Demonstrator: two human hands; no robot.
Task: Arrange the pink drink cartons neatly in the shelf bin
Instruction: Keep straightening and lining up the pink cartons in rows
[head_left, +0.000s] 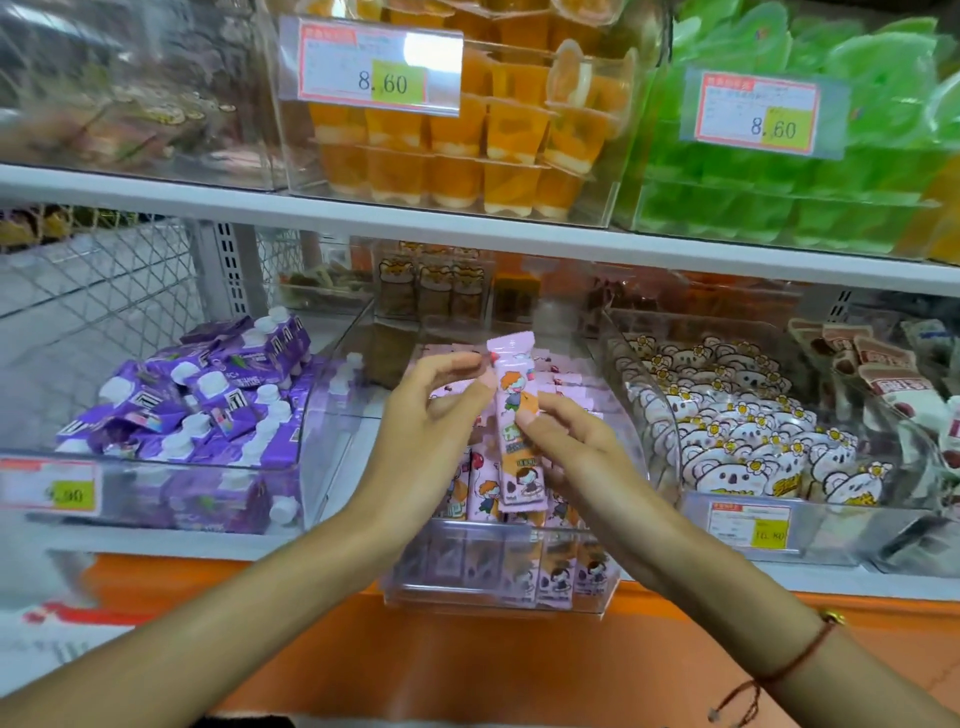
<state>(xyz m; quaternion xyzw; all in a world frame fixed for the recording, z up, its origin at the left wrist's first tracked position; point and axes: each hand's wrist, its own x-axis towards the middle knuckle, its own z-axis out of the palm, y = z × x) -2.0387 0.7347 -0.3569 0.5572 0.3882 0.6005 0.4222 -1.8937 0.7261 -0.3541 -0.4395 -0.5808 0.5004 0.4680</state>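
Your left hand and right hand pinch one pink carton upright over the bin, each grip closed on it, apparently to line it up with the standing rows.

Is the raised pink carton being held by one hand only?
No: both the left hand and the right hand pinch the upright pink carton above the clear shelf bin.

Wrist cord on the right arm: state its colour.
Dark red, with a small gold bead; the wrist cord shows in the head view, the only view given.
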